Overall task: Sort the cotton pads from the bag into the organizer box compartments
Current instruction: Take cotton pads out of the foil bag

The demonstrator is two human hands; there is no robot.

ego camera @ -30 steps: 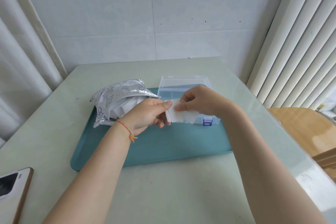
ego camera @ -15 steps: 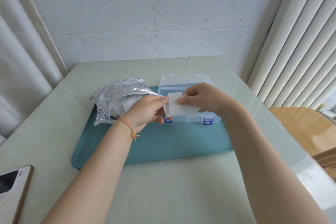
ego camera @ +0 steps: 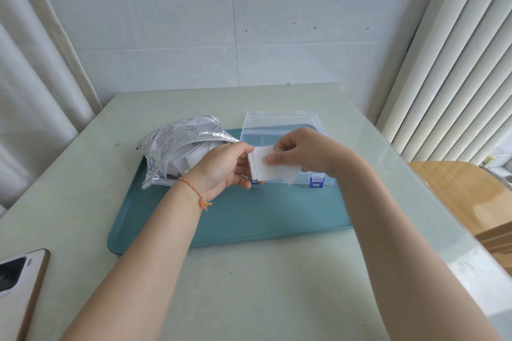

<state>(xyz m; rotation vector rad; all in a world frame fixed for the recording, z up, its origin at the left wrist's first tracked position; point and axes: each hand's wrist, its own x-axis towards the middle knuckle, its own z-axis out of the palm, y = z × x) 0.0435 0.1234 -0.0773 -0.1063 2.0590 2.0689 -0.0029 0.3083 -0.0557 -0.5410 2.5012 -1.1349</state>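
A small stack of white square cotton pads (ego camera: 273,171) is held in front of the clear organizer box (ego camera: 279,130). My left hand (ego camera: 224,167) holds the stack's left edge with fingers curled under it. My right hand (ego camera: 302,153) pinches the stack from the right, thumb on its front face. The box stands open on the back right of the teal tray (ego camera: 249,219), its lid tilted back and blue latches at the front. The silver printed bag (ego camera: 177,147) lies open on the tray's left, with more white pads showing inside.
A phone (ego camera: 19,282) lies at the table's near left edge. A wooden chair (ego camera: 465,196) stands past the right edge. Curtains hang on both sides and a tiled wall closes the back.
Both hands have kept hold of the pad stack and shifted it slightly; the pads now sit squarer between the hands in front of the box.
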